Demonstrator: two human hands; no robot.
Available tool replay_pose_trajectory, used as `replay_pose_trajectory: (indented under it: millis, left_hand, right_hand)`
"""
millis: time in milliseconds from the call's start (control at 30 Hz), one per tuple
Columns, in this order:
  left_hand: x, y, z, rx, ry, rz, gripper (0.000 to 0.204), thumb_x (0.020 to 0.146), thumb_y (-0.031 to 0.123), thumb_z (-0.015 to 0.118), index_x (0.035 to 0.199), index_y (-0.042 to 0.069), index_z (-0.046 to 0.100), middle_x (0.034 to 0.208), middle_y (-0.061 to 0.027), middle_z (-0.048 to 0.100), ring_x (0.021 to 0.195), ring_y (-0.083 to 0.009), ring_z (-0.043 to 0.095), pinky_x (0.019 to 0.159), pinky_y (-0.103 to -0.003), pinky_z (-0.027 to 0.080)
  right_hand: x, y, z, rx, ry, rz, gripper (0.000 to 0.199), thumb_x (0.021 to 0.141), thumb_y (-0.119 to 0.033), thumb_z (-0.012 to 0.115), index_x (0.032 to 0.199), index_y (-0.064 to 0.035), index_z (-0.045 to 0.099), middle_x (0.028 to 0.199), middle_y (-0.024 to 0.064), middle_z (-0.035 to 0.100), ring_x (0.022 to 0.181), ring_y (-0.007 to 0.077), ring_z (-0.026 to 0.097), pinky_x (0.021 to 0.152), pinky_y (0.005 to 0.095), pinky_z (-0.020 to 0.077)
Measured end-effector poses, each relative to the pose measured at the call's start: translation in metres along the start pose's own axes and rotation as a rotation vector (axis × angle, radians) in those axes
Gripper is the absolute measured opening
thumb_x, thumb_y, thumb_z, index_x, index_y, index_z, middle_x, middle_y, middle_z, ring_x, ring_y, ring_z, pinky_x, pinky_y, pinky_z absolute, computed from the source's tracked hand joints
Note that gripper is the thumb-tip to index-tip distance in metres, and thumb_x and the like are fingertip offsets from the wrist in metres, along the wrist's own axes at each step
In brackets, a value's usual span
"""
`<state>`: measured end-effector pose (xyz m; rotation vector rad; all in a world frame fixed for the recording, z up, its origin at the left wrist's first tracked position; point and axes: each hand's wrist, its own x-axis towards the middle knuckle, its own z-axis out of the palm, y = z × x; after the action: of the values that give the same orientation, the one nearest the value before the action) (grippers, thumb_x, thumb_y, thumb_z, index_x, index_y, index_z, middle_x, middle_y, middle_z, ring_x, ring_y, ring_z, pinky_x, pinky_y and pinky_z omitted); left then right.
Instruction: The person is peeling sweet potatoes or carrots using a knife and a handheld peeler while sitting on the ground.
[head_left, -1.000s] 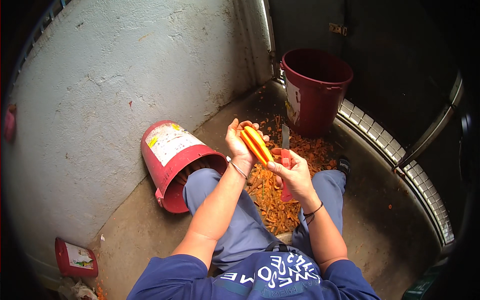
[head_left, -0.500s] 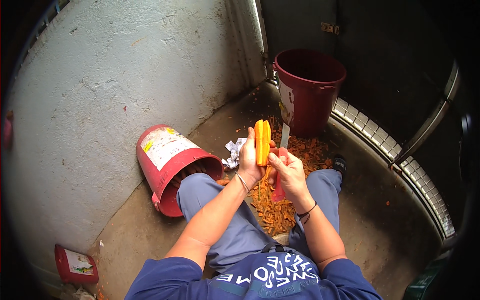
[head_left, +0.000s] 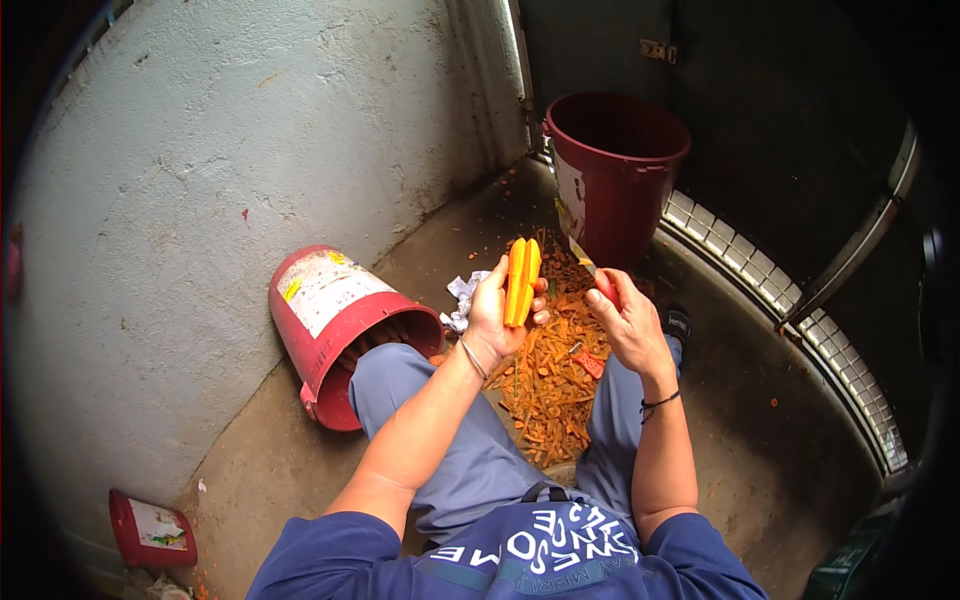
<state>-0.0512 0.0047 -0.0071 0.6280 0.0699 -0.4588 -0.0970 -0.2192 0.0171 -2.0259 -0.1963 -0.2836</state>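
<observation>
My left hand (head_left: 497, 312) holds a peeled orange carrot (head_left: 520, 281) upright, its cut faces showing. My right hand (head_left: 628, 318) grips a red-handled knife (head_left: 588, 268), blade pointing up and left, just right of the carrot and apart from it. Below both hands a heap of orange carrot peelings (head_left: 553, 378) lies on the floor between my knees. A small red peeler (head_left: 589, 361) rests on the heap.
A red bucket (head_left: 335, 330) lies tipped on its side at my left knee, carrots inside. A dark red bucket (head_left: 615, 170) stands upright ahead. A crumpled white rag (head_left: 464, 297) lies near the wall. A small red container (head_left: 152, 528) sits lower left. A metal grate (head_left: 790, 340) runs along the right.
My left hand has turned the carrot from a slant to upright and lifted it slightly. The knife hand has stayed close beside it, now a little apart.
</observation>
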Motion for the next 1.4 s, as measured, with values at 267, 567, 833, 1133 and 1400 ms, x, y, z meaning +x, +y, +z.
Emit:
replay_pose_trajectory:
  millis: [267,567,833,1133,1400]
  left_hand:
    - [-0.001,-0.003,0.004,0.096,-0.014,0.023,0.046,0.108,0.057,0.046,0.120,0.016,0.064,0.091,-0.0085,0.070,0.064,-0.0202,0.064,0.048,-0.031,0.048]
    - [-0.011,-0.007,0.013,0.185,-0.038,-0.068,0.049,0.108,0.058,0.046,0.117,0.014,0.066,0.084,-0.0063,0.071,0.057,-0.0172,0.064,0.044,-0.029,0.046]
    - [-0.009,-0.011,0.013,0.193,-0.080,-0.086,0.047,0.108,0.057,0.045,0.117,0.015,0.065,0.086,-0.0039,0.069,0.055,-0.0148,0.055,0.045,-0.028,0.040]
    - [-0.009,-0.016,0.011,0.216,-0.098,-0.107,0.048,0.110,0.053,0.046,0.115,0.011,0.067,0.086,-0.0041,0.066,0.052,-0.0148,0.050,0.046,-0.030,0.037]
    - [-0.005,-0.017,0.009,0.217,-0.084,-0.086,0.050,0.109,0.055,0.045,0.116,0.010,0.067,0.086,-0.0082,0.070,0.056,-0.0173,0.058,0.048,-0.031,0.045]
  right_hand:
    - [-0.005,-0.009,0.006,-0.263,-0.018,-0.483,0.024,0.089,-0.026,0.081,0.106,-0.0088,0.077,0.078,0.0092,0.063,0.076,0.0278,0.065,0.067,0.0403,0.0526]
    - [-0.009,-0.015,0.006,-0.323,0.101,-0.491,0.026,0.086,-0.036,0.083,0.090,-0.0105,0.077,0.070,0.0074,0.061,0.065,0.0263,0.064,0.057,0.0404,0.0513]
    - [-0.009,-0.012,0.001,-0.372,0.161,-0.477,0.027,0.085,-0.033,0.085,0.093,-0.0080,0.079,0.068,0.0073,0.062,0.059,0.0238,0.061,0.055,0.0368,0.0486]
    - [-0.006,-0.005,-0.013,-0.337,0.245,-0.390,0.027,0.089,-0.036,0.080,0.089,-0.0095,0.077,0.069,0.0092,0.064,0.061,0.0271,0.064,0.057,0.0393,0.0500]
    - [-0.007,-0.004,-0.022,-0.099,0.098,-0.207,0.028,0.089,-0.035,0.082,0.091,-0.0070,0.080,0.074,0.0118,0.070,0.064,0.0245,0.068,0.060,0.0367,0.0525]
